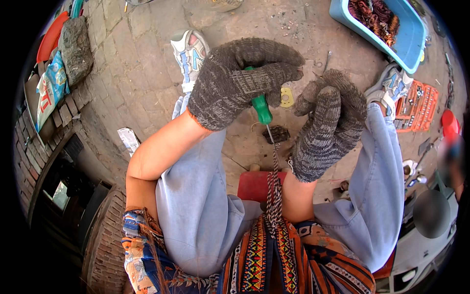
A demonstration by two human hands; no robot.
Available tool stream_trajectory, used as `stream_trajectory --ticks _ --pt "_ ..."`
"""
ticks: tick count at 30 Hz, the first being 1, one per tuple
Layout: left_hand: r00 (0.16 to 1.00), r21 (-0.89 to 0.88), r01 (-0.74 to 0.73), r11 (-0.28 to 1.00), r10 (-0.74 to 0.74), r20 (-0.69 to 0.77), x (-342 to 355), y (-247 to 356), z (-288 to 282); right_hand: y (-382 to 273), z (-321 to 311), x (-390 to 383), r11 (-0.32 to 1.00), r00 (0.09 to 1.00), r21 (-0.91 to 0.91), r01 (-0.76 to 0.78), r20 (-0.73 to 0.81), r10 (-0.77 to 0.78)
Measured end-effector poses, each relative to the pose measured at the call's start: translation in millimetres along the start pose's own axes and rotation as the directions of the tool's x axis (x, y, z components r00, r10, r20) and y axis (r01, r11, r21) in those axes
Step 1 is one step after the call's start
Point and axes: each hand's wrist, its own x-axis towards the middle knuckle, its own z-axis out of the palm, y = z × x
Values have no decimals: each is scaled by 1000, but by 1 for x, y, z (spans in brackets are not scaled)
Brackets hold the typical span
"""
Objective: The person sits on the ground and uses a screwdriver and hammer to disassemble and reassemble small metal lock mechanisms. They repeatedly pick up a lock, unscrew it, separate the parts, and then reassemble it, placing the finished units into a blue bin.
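Note:
My left hand [230,81], in a dark grey knit glove, grips a green-handled screwdriver [261,110], its thin shaft pointing down toward my body. Just right of the handle is a small yellow plate with holes [287,97]; I cannot tell whether it is held. My right hand [328,120], in a matching glove, has its fingers curled to the right of it; what they hold, if anything, is too small to make out. A dark lump [277,134] lies on the paving beyond a striped cord [274,176] hanging from my neck.
A blue tub [411,39] of reddish coils is at upper right. An orange socket case [421,108], a wrench [328,60] and metal parts are on the paving. A red seat [249,186] is below me. A rock [76,54] and bag lie left; another person [455,171] is at far right.

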Motion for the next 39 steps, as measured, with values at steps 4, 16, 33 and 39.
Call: stream_trajectory --ticks 4,16,33,39 --pt "1000 -9 0 1000 0 -11 1 -2 -2 3 8 0 954 998 300 31 51 -48" --pt "997 -29 -50 998 49 -63 1 -4 -1 15 11 -10 964 971 -113 239 47 -235" --pt "994 -31 -75 997 72 -86 -1 -4 -6 4 13 -6 991 999 134 -17 53 10" --pt "999 24 -18 1000 19 -29 1 -2 -14 3 3 0 967 977 189 -173 158 144"
